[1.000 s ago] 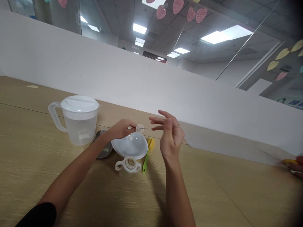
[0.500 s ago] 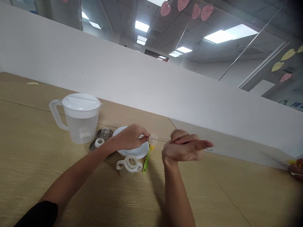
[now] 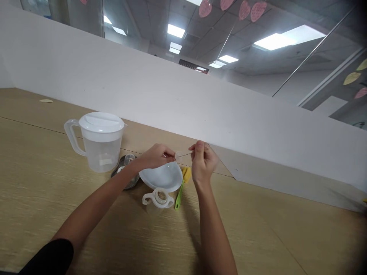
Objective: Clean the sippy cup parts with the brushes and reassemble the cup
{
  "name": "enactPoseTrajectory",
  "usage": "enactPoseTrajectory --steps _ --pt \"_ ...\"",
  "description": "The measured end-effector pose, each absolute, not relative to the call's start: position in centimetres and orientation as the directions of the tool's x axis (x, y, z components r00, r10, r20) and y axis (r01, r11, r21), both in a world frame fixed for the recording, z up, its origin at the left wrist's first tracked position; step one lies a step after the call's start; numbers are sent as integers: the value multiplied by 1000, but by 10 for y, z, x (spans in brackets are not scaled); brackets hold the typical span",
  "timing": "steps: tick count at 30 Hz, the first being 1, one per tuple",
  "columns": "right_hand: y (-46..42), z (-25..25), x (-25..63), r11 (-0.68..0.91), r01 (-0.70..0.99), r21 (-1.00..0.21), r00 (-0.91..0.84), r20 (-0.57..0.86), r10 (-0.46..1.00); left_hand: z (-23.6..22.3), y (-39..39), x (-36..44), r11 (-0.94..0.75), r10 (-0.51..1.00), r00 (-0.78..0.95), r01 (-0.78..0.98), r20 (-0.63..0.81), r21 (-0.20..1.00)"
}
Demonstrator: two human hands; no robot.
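Note:
A small clear round piece, too small to identify surely, is pinched in the fingertips of my left hand. My right hand, slightly blurred, is closed round a thin wire-like rod, whose tip reaches the clear piece. Whether the tip is inside it, I cannot tell. Below my left hand lies a white bowl. In front of that stands a clear bottle with a white two-handled collar. A brush with a yellow sponge head and green handle lies beside the bowl.
A lidded translucent pitcher stands on the left. Next to it, a dark round tray holds a clear dome cap and a white part, partly behind my left forearm. A white wall with glass above borders the table's back.
My right hand has turned over and shifted up and left, closer to my left hand. My left hand has risen slightly with the clear piece, uncovering more of the bowl and the yellow sponge.

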State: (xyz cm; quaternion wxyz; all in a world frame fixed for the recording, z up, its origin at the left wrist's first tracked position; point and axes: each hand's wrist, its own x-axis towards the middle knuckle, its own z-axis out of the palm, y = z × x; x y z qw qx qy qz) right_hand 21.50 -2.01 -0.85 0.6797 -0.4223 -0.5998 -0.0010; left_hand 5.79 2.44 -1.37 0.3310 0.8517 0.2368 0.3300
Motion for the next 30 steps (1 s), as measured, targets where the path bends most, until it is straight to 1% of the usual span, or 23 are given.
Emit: enactPoseTrajectory --steps 2,4,13,17,20,23,27,30 --pt "-28 1 216 663 464 -587 324 809 490 -15 29 56 -650 622 683 178 382 739" --pt "-33 6 217 656 473 -588 328 809 488 -16 31 54 -647 619 692 180 372 741" --pt "-29 3 216 633 479 -609 229 782 579 -2 21 49 -637 653 671 236 351 734" --pt "-22 -2 212 624 468 -626 121 745 656 -1 21 48 -644 624 691 193 363 740" --pt "-17 -6 210 604 487 -631 87 723 685 -3 23 49 -620 632 696 192 340 760" --pt "-19 -3 211 598 474 -647 120 720 684 -4 23 50 -597 648 684 184 335 781" --pt "-34 9 218 623 382 -683 219 722 657 -2 21 51 -588 632 696 145 340 796" --pt "-40 12 221 631 404 -663 233 741 629 -1 20 50 -610 603 714 126 355 782"
